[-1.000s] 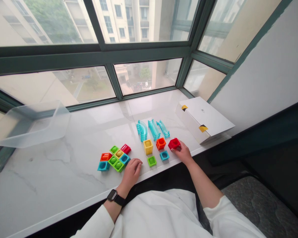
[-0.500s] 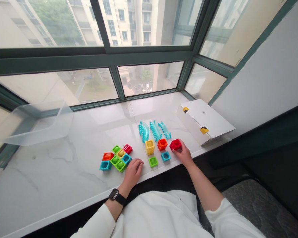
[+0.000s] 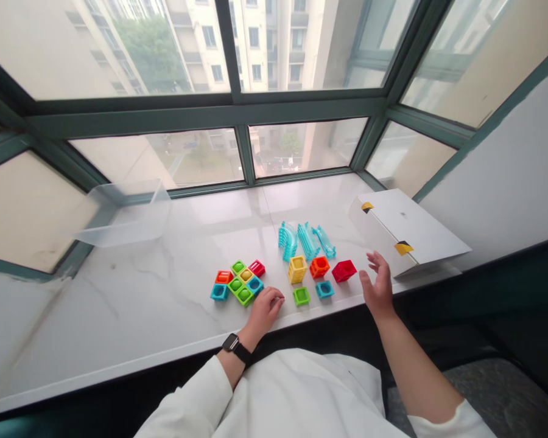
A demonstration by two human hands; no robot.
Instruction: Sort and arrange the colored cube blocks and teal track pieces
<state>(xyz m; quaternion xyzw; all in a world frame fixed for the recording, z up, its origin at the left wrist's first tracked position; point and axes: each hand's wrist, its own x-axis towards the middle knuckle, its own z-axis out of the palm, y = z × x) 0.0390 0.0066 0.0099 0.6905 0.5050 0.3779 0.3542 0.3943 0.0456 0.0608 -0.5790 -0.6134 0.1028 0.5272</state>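
My right hand (image 3: 379, 289) is open with its fingers spread, just right of a red block (image 3: 344, 271) and apart from it. My left hand (image 3: 265, 309) rests on the white counter beside a cluster of joined blocks (image 3: 241, 293) in green, yellow, blue and red; its fingers are loosely bent and nothing shows in them. An orange and blue pair of blocks (image 3: 220, 292) sits at the cluster's left. Between my hands stand a yellow block (image 3: 297, 269), an orange block (image 3: 319, 267), a green block (image 3: 301, 296) and a blue block (image 3: 324, 289).
Behind the blocks lie clear turquoise track pieces (image 3: 307, 241), one group curved. A white box (image 3: 415, 225) with yellow and black tabs stands at the right. A translucent plastic bin (image 3: 132, 219) sits at the left by the window. The counter's front edge (image 3: 187, 354) runs before me.
My right hand has let go of the red block, opened and drawn back to the right. The red block stays on the counter. The whole view has shifted as my head turned left.
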